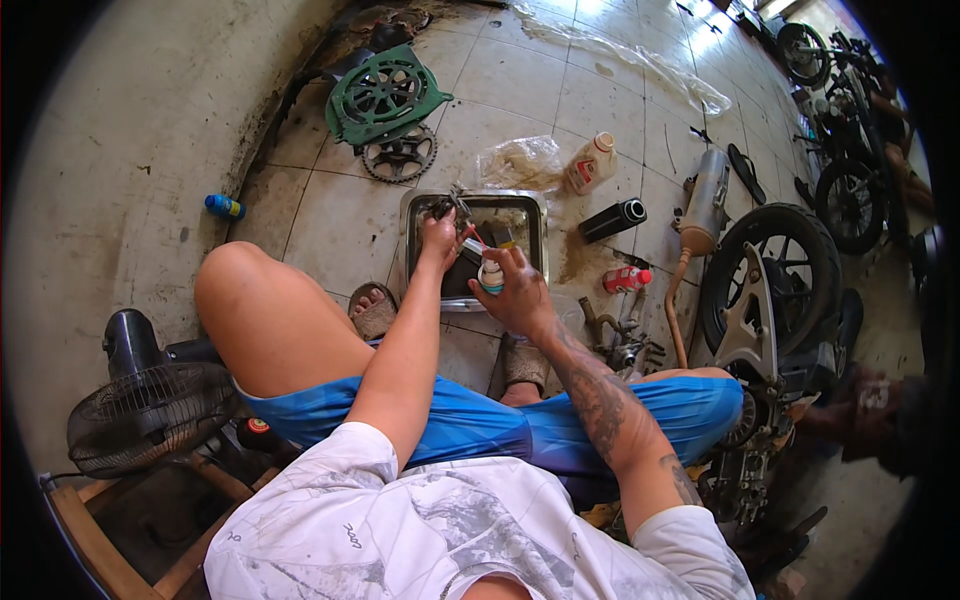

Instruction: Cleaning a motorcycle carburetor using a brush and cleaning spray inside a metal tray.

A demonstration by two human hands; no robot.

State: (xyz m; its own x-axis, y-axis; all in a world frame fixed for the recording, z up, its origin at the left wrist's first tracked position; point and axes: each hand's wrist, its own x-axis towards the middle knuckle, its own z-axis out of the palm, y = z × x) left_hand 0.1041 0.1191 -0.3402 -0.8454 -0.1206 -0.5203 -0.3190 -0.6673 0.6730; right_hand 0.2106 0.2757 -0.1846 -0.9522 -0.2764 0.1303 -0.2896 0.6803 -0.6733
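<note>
My left hand (438, 240) is closed on a small dark metal part (457, 198) above the left side of a shallow metal tray (545, 225). Over the tray's right side, my right hand (522, 292) grips a spray can (490, 277) with a pale top. From the can a thin red straw (477, 236) points up toward the metal part. Dirty liquid and a few small items lie in the tray, partly hidden by my hands; I cannot make them all out.
Beyond the tray lie a plastic bag (522, 160), a whitish bottle (592, 163) and a black bottle (613, 220). A red bottle (627, 279), exhaust pipe (703, 205) and wheel (815, 265) are right. A green cover (385, 97) sits far left; a fan (150, 415) stands near left.
</note>
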